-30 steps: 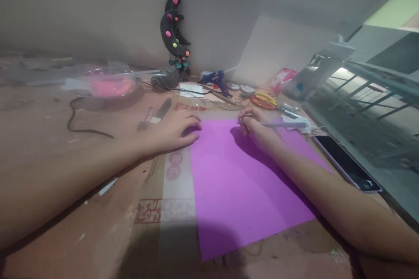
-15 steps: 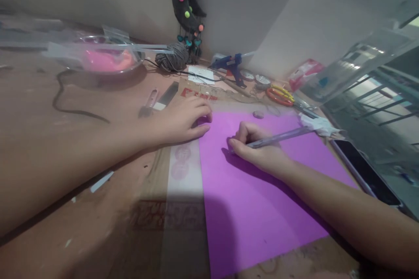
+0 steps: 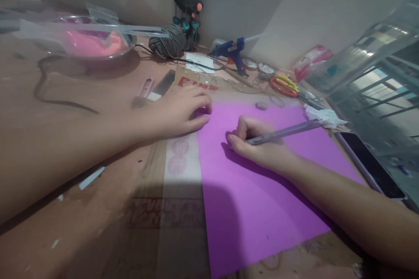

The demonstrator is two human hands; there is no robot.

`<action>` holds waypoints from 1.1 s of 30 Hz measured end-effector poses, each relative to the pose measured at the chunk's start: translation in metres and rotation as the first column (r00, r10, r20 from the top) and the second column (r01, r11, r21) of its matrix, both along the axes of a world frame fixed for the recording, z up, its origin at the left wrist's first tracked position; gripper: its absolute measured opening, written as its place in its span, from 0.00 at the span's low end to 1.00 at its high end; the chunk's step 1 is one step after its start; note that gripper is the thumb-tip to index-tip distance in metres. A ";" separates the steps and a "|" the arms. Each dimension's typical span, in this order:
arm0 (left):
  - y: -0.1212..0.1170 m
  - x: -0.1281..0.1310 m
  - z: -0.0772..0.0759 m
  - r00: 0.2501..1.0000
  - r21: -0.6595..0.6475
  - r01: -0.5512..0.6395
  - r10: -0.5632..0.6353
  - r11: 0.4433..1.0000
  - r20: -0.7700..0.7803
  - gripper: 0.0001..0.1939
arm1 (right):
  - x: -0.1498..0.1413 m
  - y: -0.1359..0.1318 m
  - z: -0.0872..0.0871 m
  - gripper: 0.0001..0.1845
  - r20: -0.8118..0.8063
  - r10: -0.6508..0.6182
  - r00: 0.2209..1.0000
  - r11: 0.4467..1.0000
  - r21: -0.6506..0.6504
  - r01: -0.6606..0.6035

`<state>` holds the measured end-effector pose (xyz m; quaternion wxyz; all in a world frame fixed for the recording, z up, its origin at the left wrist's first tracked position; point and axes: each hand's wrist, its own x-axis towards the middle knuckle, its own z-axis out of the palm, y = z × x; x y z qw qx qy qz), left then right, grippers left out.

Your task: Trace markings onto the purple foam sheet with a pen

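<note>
A purple sheet of paper (image 3: pixel 262 209) lies over a flattened brown cardboard piece (image 3: pixel 178 244) with red print. My left hand (image 3: pixel 188 109) rests at the sheet's upper left edge, thumb and fingers apart, holding nothing. Over the upper part of the sheet, my right hand (image 3: pixel 258 141) grips a pen (image 3: pixel 284 132) between thumb and fingers, its shaft slanting up to the right. The pen's tip is hidden by the fingers and their shadow, so contact with the paper cannot be seen. A small grey lump (image 3: pixel 261 105) sits near the sheet's top edge.
Along the wall lie a yarn ball (image 3: pixel 168 42), a blue glue gun (image 3: pixel 231 48) and orange-yellow scissors (image 3: pixel 284 86). A plastic-covered bowl with pink material (image 3: pixel 91 45) stands back left. A phone (image 3: pixel 371 163) lies right, near the table edge. A cutter (image 3: pixel 146 87) lies beyond my left wrist.
My right hand came down from the sheet's top edge toward me and turned, the pen still in it. The left hand keeps its place at the sheet's edge. The camera view shifted.
</note>
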<state>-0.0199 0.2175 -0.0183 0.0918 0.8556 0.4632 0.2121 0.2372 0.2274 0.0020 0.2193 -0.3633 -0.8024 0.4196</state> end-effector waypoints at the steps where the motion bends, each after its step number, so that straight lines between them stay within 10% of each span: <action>1: 0.000 0.000 0.000 1.000 0.001 -0.001 0.001 1.000 -0.001 0.16 | 0.000 0.000 0.000 0.18 0.000 0.004 1.000 1.000 -0.002 -0.004; 33: 0.000 -0.001 -0.001 1.000 0.016 0.010 -0.010 1.000 0.016 0.17 | 0.000 0.006 -0.002 0.18 -0.011 -0.106 0.994 0.980 0.165 0.107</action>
